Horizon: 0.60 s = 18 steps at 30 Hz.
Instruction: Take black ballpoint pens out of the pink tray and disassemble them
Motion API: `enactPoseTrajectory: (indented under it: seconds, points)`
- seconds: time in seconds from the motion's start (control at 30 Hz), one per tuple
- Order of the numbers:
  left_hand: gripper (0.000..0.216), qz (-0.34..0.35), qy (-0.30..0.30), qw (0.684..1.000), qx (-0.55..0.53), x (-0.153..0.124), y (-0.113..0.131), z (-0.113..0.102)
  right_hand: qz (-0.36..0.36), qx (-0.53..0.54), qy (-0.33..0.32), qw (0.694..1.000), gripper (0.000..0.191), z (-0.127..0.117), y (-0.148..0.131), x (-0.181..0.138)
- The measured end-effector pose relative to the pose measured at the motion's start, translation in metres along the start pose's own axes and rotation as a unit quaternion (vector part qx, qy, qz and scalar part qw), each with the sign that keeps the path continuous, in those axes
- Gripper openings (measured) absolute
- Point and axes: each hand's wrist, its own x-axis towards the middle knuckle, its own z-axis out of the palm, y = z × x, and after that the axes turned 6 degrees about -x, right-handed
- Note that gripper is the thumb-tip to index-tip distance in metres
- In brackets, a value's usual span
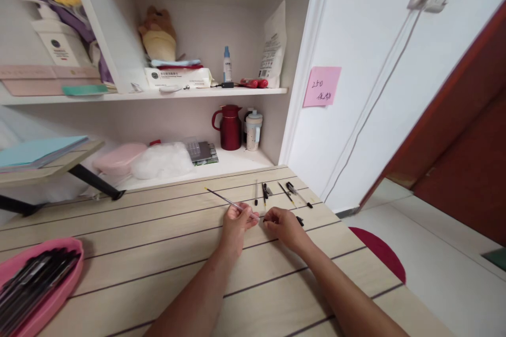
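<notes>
My left hand (236, 225) is closed around a clear pen barrel (251, 214). A dark ink refill (216, 194) sticks out of it toward the back left, its tip yellowish. Close to the barrel's near end, my right hand (285, 226) is pinched on something small and dark, mostly hidden by the fingers. A black pen cap (300, 220) shows just beyond the right knuckles. Behind the hands lie several pen parts: a clear barrel (256, 194) with a black end, a short black piece (264, 195), a dark refill (286, 194) and a capped clear pen (299, 195).
A pink tray (75, 279) full of black pens stands on the striped table (158, 258) at left. A small raised stand (75, 158) holds papers. Along the back, shelves carry a red jug (230, 129), a cup (253, 131) and a pink box (120, 158).
</notes>
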Motion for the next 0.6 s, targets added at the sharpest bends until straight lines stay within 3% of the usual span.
enactPoseTrajectory:
  seconds: [0.6]
  points:
    - [0.03,0.005,-0.014,1.0,0.006,-0.001,-0.001,0.001,-0.006,0.11,0.009,0.994,0.002,0.012,0.0,-0.001]
